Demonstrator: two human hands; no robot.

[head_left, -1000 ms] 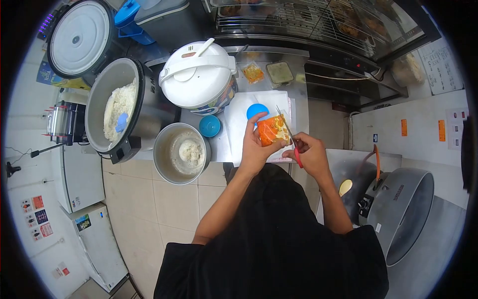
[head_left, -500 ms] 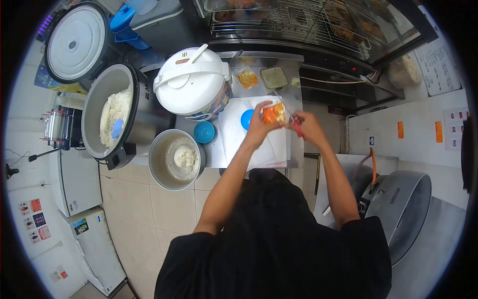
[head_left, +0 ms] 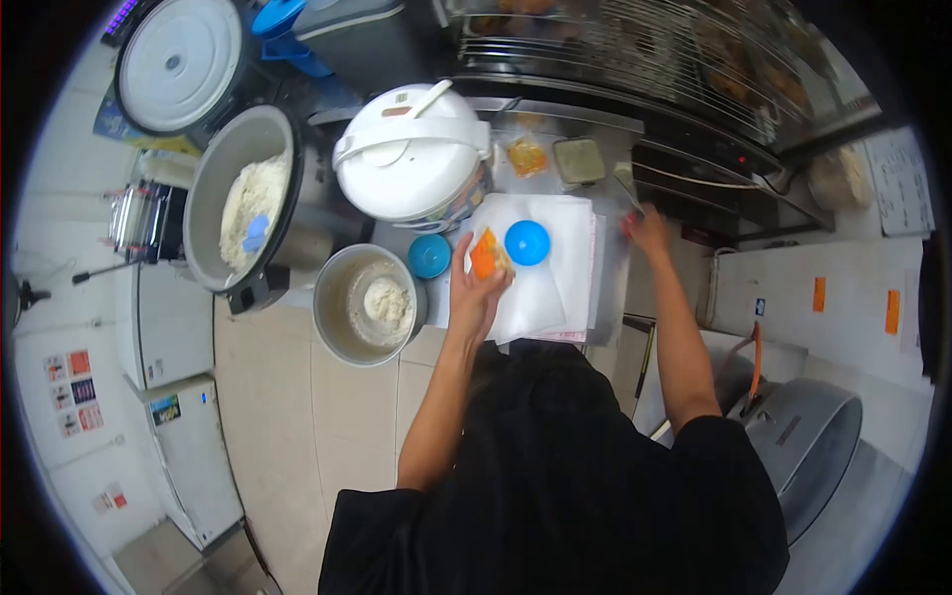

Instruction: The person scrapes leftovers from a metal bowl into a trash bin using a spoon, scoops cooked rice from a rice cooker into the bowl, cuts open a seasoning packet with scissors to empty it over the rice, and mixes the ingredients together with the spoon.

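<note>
My left hand [head_left: 473, 299] is closed on a small clear packet [head_left: 488, 255] with orange contents, held over the left side of the white paper sheets [head_left: 531, 297]. Just right of the packet, a bright blue bowl [head_left: 527, 243] rests on the paper. At the table's right edge my right hand [head_left: 650, 233] grips red-handled scissors [head_left: 629, 222], their blades pointing away from me. A teal cup [head_left: 429, 256] sits left of the paper. Behind it lie another orange packet [head_left: 526, 156] and a square container [head_left: 579, 161] with a greenish top.
A white lidded rice pot [head_left: 412, 159] stands at the back left of the table. Nearer, a metal pot [head_left: 362, 305] holds a mound of rice. Further left is a large cooker [head_left: 243, 198] of rice with a blue scoop. A glass cabinet with racks [head_left: 615, 50] borders the back.
My hands have moved apart: the left went left with the packet, the right went right with the scissors. The blue bowl is now uncovered. The whole view has shifted slightly.
</note>
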